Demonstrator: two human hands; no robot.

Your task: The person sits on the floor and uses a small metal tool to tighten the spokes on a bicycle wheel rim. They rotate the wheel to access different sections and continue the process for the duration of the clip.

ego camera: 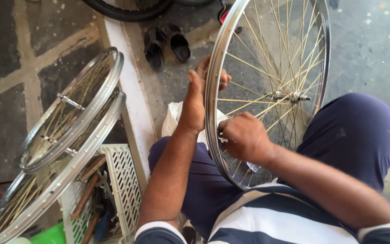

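Obs. 1: I see a spoked bicycle wheel (267, 90) held upright between the knees, silver rim, bare of tyre, hub and axle right of centre. Its lower edge sits in the lap, over dark blue trousers (353, 131).

Obs. 2: left hand (199, 97) is flat against the outer rim on the left side, thumb up, fingers curled around the rim edge, grasping the wheel.

Obs. 3: right hand (244, 135) is clenched inside the rim low on the left, among the spokes. A small metal piece shows at the fingertips; I cannot tell what it is.

Obs. 4: a white bag (172, 118) lies just behind the left wrist.

Surroundings: a pale concrete kerb (132, 104) runs down the frame. Left of it, two more bare rims (68, 135) lean stacked over a white plastic crate (123, 180) holding hand tools (96, 194). The floor is dark stone with pale joints on the left, grey concrete on the right. A pair of black sandals (165, 45) lies beyond the kerb; a tyre edge (127, 11) at top.
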